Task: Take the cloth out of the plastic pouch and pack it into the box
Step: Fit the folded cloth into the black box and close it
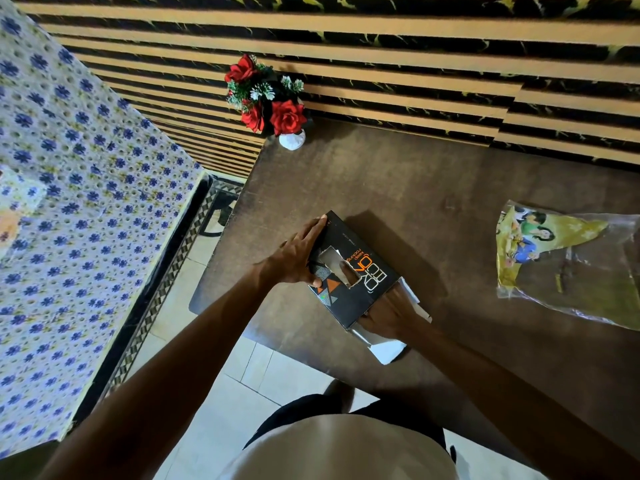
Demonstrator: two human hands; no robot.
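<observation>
Packing is near completion: box [349, 271] at the table's [433, 188] near edge is steadied by left hand [298, 261], flat; right hand [384, 315] is pushed into its open end, grip unseen. Cloth is presumably inside; flap closure follows. Pouch [568, 265] lies by the right edge.

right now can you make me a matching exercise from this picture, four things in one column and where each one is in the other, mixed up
Things:
1. box
2. plastic pouch
3. flower vase
4. left hand

Places:
A. far corner of the table, by the striped wall
B. lying flat at the right side of the table
C. near edge of the table, between both hands
D. resting on the box's top and left side

Pairs: 1-C, 2-B, 3-A, 4-D
</observation>
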